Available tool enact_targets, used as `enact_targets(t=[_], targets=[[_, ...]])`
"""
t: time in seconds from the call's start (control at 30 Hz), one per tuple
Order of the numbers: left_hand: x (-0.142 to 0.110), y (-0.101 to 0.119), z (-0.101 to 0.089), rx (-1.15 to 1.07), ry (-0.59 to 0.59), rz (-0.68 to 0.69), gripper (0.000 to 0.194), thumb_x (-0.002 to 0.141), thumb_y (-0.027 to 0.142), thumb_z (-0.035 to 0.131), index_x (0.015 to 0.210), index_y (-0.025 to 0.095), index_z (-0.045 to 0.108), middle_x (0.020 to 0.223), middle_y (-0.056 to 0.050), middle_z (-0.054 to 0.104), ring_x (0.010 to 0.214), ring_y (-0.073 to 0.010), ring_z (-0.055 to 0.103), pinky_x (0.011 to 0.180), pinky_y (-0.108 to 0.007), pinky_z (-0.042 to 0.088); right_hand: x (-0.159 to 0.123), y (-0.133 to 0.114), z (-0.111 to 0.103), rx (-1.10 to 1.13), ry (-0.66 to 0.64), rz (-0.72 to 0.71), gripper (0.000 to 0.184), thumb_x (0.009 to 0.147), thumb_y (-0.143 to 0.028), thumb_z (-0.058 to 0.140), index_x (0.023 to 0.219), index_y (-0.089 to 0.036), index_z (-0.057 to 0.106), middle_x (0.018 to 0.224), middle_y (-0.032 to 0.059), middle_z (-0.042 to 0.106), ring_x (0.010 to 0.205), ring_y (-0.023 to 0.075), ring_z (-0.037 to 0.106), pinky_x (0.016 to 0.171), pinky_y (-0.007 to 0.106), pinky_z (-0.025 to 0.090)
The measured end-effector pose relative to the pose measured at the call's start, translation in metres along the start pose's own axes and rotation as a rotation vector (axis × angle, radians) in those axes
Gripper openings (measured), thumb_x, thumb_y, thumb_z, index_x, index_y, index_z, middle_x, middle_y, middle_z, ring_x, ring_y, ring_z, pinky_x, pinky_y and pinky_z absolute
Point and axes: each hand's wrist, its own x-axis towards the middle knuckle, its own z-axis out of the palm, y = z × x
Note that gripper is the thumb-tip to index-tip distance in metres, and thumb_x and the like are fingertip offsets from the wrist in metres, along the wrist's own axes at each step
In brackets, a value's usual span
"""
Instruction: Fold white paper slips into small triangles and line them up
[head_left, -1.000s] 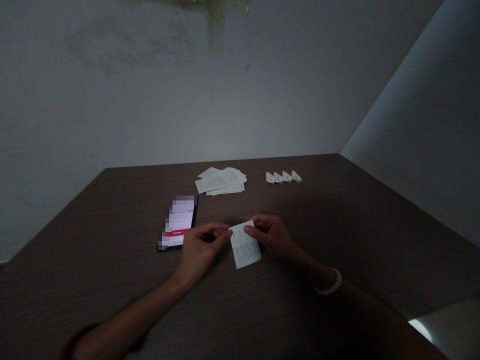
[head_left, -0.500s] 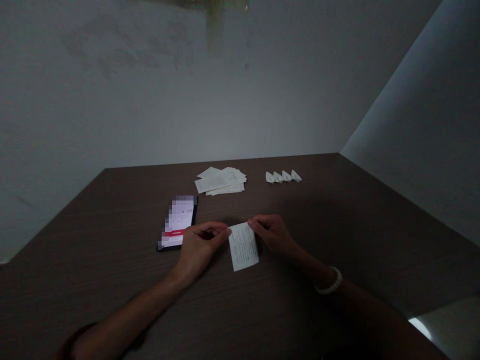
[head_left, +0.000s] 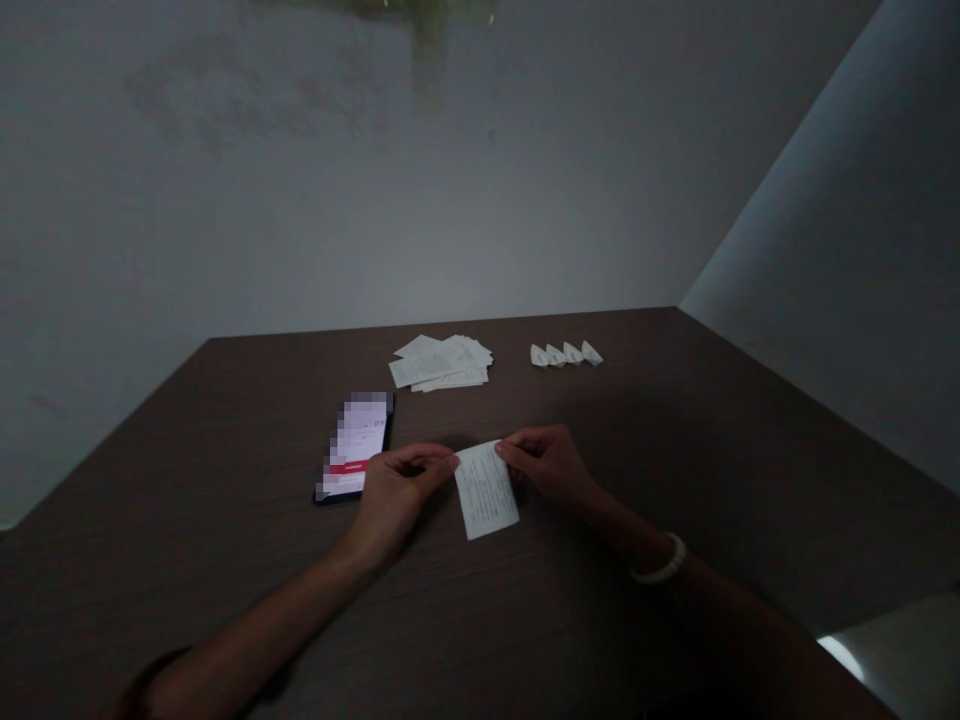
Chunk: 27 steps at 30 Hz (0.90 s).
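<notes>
A small sheet of printed white paper point(head_left: 486, 498) is held by its top corners between my two hands, its lower edge pointing toward me. My left hand point(head_left: 401, 490) pinches the upper left corner between thumb and fingers. On the other side, my right hand point(head_left: 551, 465) pinches the upper right corner, and a pale beaded bracelet point(head_left: 664, 562) circles that wrist. Left of the paper lies a lit smartphone point(head_left: 354, 445), its lower right part hidden behind my left hand.
A loose pile of printed paper slips point(head_left: 442, 362) lies toward the back of the dark brown table point(head_left: 247, 430). To its right stand several small folded paper pieces point(head_left: 566, 354) in a row. A grey wall point(head_left: 450, 220) rises behind the table.
My right thumb has slid from the paper's face out to its upper right corner. The paper has shifted slightly left, and my left hand keeps its pinch.
</notes>
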Motion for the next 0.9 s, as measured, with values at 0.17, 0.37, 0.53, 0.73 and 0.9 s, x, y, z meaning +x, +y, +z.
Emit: enact_targets(t=[0.17, 0.37, 0.53, 0.73, 0.9], targets=[[-0.0007, -0.0023, 0.0029, -0.084, -0.025, -0.085, 0.022, 0.069, 0.030, 0.078, 0.082, 0.014, 0.072, 0.075, -0.004, 0.072, 0.065, -0.0137, 0.063, 0.059, -0.023, 0.048, -0.0030, -0.0016, 0.0019, -0.100, 0.075, -0.049, 0.019, 0.080, -0.031, 0.065, 0.073, -0.015, 0.072, 0.070, 0.0045, 0.071, 0.060, 0.0145, 0.063, 0.053, 0.023, 0.046], [-0.0004, -0.0047, 0.0042, -0.135, -0.069, -0.123, 0.035, 0.067, 0.029, 0.079, 0.096, 0.012, 0.069, 0.068, -0.001, 0.068, 0.056, -0.0101, 0.057, 0.055, -0.021, 0.043, -0.0031, 0.0020, 0.0021, -0.166, 0.110, -0.095, 0.021, 0.081, -0.034, 0.064, 0.073, -0.016, 0.070, 0.069, 0.0043, 0.070, 0.062, 0.0153, 0.063, 0.056, 0.024, 0.046], [-0.0036, 0.0004, 0.0048, 0.001, -0.105, -0.074, 0.024, 0.070, 0.034, 0.077, 0.080, 0.013, 0.072, 0.069, -0.004, 0.070, 0.060, -0.0133, 0.060, 0.055, -0.022, 0.044, -0.0034, 0.0006, 0.0000, -0.136, 0.123, -0.093, 0.023, 0.081, -0.034, 0.064, 0.066, -0.016, 0.065, 0.059, 0.0001, 0.062, 0.055, 0.0119, 0.055, 0.052, 0.022, 0.042], [-0.0050, 0.0044, 0.0055, 0.088, -0.102, -0.001, 0.020, 0.071, 0.036, 0.073, 0.075, 0.016, 0.074, 0.073, -0.007, 0.072, 0.063, -0.0171, 0.063, 0.055, -0.025, 0.046, -0.0015, -0.0009, -0.0002, -0.084, 0.112, -0.062, 0.023, 0.081, -0.035, 0.062, 0.068, -0.016, 0.065, 0.059, -0.0012, 0.058, 0.054, 0.0105, 0.052, 0.051, 0.021, 0.040], [-0.0001, -0.0014, 0.0020, 0.079, -0.036, -0.014, 0.024, 0.070, 0.037, 0.074, 0.073, 0.014, 0.073, 0.059, -0.002, 0.064, 0.053, -0.0120, 0.053, 0.048, -0.022, 0.038, 0.0036, 0.0056, 0.0003, 0.009, -0.009, 0.065, 0.027, 0.081, -0.041, 0.061, 0.079, -0.015, 0.068, 0.057, -0.0023, 0.057, 0.047, 0.0084, 0.050, 0.046, 0.020, 0.039]])
